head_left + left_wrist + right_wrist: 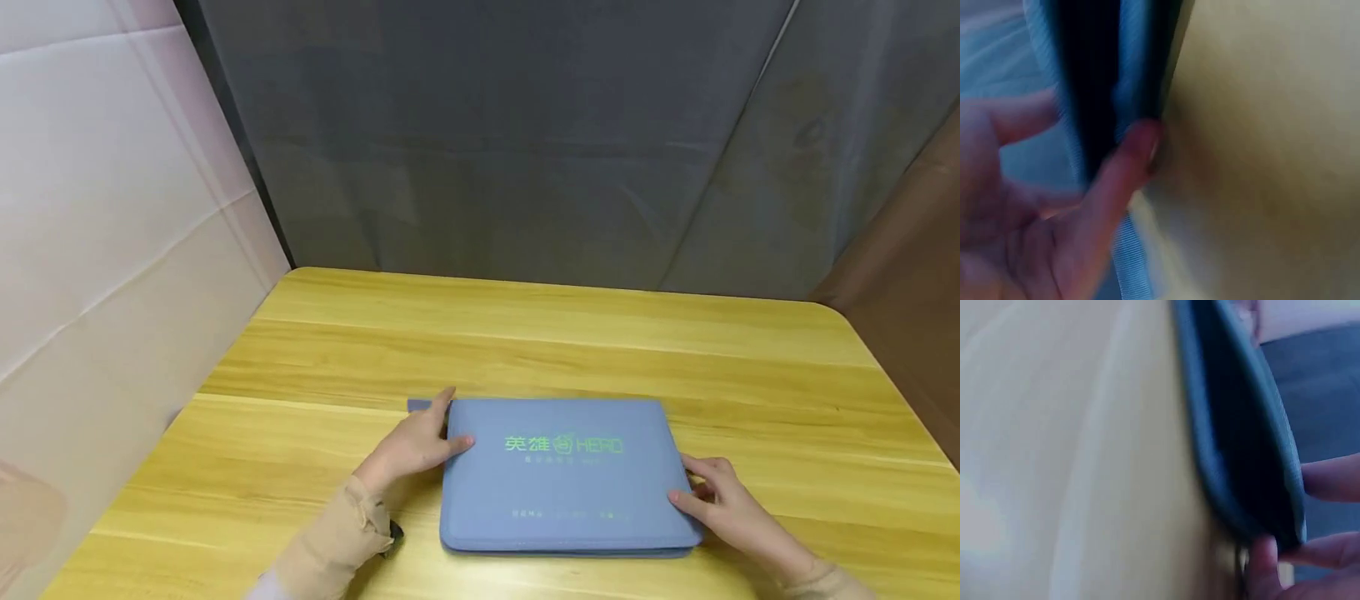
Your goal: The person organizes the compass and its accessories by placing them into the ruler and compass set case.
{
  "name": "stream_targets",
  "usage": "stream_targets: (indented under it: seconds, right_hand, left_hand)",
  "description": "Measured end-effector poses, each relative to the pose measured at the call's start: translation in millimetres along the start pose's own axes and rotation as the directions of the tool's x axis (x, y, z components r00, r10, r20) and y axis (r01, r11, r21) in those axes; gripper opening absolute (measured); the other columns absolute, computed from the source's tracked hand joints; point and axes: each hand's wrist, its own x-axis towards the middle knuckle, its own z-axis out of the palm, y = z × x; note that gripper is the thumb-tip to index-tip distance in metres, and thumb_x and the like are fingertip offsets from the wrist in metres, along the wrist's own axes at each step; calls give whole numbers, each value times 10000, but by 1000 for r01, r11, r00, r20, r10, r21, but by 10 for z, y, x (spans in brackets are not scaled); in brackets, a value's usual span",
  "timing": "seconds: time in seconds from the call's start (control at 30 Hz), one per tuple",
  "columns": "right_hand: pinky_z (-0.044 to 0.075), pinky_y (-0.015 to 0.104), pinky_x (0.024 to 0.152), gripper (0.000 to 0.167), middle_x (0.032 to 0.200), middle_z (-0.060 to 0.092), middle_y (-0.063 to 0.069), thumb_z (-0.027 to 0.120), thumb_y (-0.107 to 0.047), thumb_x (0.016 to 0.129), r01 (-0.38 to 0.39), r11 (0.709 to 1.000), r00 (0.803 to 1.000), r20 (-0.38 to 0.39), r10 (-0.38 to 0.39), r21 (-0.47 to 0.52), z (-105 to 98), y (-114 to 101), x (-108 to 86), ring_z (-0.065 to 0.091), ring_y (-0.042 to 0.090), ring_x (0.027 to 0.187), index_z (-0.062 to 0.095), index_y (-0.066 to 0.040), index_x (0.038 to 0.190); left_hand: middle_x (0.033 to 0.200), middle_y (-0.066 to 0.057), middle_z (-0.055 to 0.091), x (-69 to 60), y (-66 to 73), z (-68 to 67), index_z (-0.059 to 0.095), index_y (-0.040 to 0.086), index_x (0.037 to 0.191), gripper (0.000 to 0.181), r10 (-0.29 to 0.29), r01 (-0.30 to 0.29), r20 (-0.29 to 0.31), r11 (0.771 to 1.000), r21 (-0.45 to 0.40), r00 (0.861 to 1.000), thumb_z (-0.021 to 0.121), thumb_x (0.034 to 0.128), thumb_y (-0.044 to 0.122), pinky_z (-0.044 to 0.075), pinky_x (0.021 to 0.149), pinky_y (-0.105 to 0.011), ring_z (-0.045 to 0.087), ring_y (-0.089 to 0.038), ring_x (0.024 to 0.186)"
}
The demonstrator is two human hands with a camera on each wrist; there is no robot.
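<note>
A flat blue zip-up case point(562, 487) with "HERO" and other characters printed on its cover lies on the wooden table. My left hand point(411, 446) holds its left edge, thumb on the cover and index finger stretched along the side. At the lower right edge, my right hand point(723, 500) grips the case with the thumb on top and the other fingers at the side and partly hidden. In the right wrist view, the edge of the case point(1288, 444) gapes, with a dark inside between its covers. The left wrist view also shows a dark gap between blue layers point(1135, 56).
A short blue tab point(418, 405) sticks out at the case's upper left corner. The wooden table point(525, 333) has rounded far corners. A dark grey curtain point(510, 150) hangs behind it, a pale sheet point(112, 192) at left and a brown one point(907, 275) at right.
</note>
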Motion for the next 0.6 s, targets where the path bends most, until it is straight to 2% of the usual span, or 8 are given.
stream_targets:
  seconds: [0.03, 0.07, 0.17, 0.27, 0.37, 0.5, 0.57, 0.6]
  right_hand:
    - [416, 207, 603, 560, 1016, 479, 208, 567, -135, 886, 52, 996, 999, 6, -52, -69, 6, -3, 28, 451, 92, 755, 339, 185, 1286]
    - [401, 207, 575, 589, 961, 481, 158, 589, -142, 874, 94, 989, 995, 21, -92, -115, 5, -13, 62, 432, 97, 714, 332, 189, 1287]
    - [390, 212, 519, 617, 793, 500, 59, 605, -164, 864, 183, 973, 980, 108, -168, -144, -68, -31, 217, 424, 54, 620, 332, 207, 1274]
    - [380, 222, 496, 623, 741, 493, 34, 626, -184, 851, 178, 974, 971, 183, -151, -141, -184, -59, 395, 423, 57, 590, 357, 200, 1262]
    - [370, 228, 505, 590, 736, 489, 37, 642, -184, 838, 151, 974, 971, 210, -114, -171, -290, -91, 567, 426, 99, 605, 404, 179, 1237]
    - [372, 248, 544, 500, 729, 497, 47, 642, -133, 827, 142, 969, 976, 192, -103, -203, -346, -145, 826, 431, 149, 638, 464, 170, 1182]
    - [395, 266, 570, 452, 748, 516, 63, 640, -112, 818, 133, 969, 978, 185, -95, -207, -348, -175, 968, 453, 168, 662, 499, 153, 1157]
    - [410, 277, 582, 435, 761, 530, 73, 641, -104, 813, 129, 970, 978, 186, -91, -206, -345, -190, 1038, 468, 174, 671, 515, 141, 1149]
  left_hand:
    - [1108, -229, 574, -13, 12, -39, 301, -7, 1381, 745, -3, 3, -7, 996, 93, 1000, 657, 821, 331, 482, 767, -430, 587, -300, 925]
    - [1117, -201, 570, -25, 19, -76, 379, 18, 1345, 728, 0, 4, -19, 984, 176, 1000, 677, 790, 384, 478, 764, -438, 577, -294, 931]
    - [1036, -129, 510, -69, -6, -122, 522, 69, 1220, 665, -3, 14, -38, 962, 273, 999, 719, 718, 458, 464, 705, -397, 514, -264, 871]
    - [975, -106, 450, -173, -58, -111, 557, 70, 1139, 626, 27, -20, -19, 963, 270, 999, 733, 693, 472, 451, 682, -362, 457, -219, 817]
    - [968, -98, 505, -359, -89, -86, 545, 49, 1121, 561, 77, -93, 71, 961, 260, 995, 695, 745, 437, 477, 699, -375, 506, -201, 812]
    - [783, 21, 533, -606, -97, -6, 564, 64, 982, 328, 191, -232, 200, 950, 208, 961, 626, 828, 347, 458, 594, -261, 497, -86, 659]
    - [684, 86, 492, -703, -80, 84, 560, 114, 860, 245, 228, -274, 239, 944, 182, 944, 602, 844, 355, 408, 537, -211, 440, -39, 585]
    - [633, 108, 460, -741, -62, 145, 549, 140, 801, 240, 229, -275, 256, 948, 161, 939, 594, 845, 372, 379, 506, -194, 409, -25, 549]
